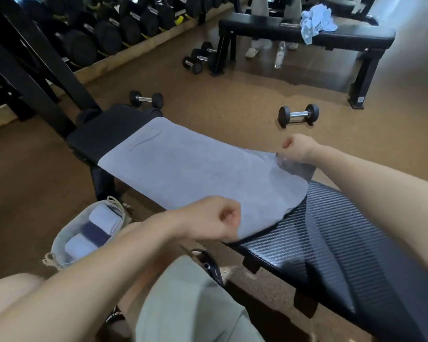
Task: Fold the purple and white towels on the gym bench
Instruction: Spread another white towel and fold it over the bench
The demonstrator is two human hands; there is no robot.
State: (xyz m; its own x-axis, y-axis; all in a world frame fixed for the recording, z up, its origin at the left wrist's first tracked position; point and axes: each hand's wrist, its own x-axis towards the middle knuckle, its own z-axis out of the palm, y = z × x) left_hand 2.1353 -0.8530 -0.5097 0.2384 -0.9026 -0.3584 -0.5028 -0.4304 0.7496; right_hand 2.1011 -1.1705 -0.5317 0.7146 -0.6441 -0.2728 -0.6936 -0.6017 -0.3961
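Both hands grip near corners of the towel (183, 169): left hand (215, 219) with fingers curled on the near-left corner, right hand (298, 148) pinching the near-right corner. Towel lies flat along the bench (331, 233).

Views: 1, the camera on my head.
Facing: forward and down, over my forearms and lap onto the bench (331, 230).
Nearness: close; my left hand (215, 218) and right hand (299, 148) sit mid-frame, each gripping a near corner of the towel (183, 169).
Tilt: the bench runs slantwise from lower right to upper left.
Lens: wide, so the edges bend and my arms look stretched.
Far reach: the floor, a dumbbell (298, 115), a second bench (307, 30) and the weight rack (97, 28) along the top.
Shared ground: none, with only 1 view.
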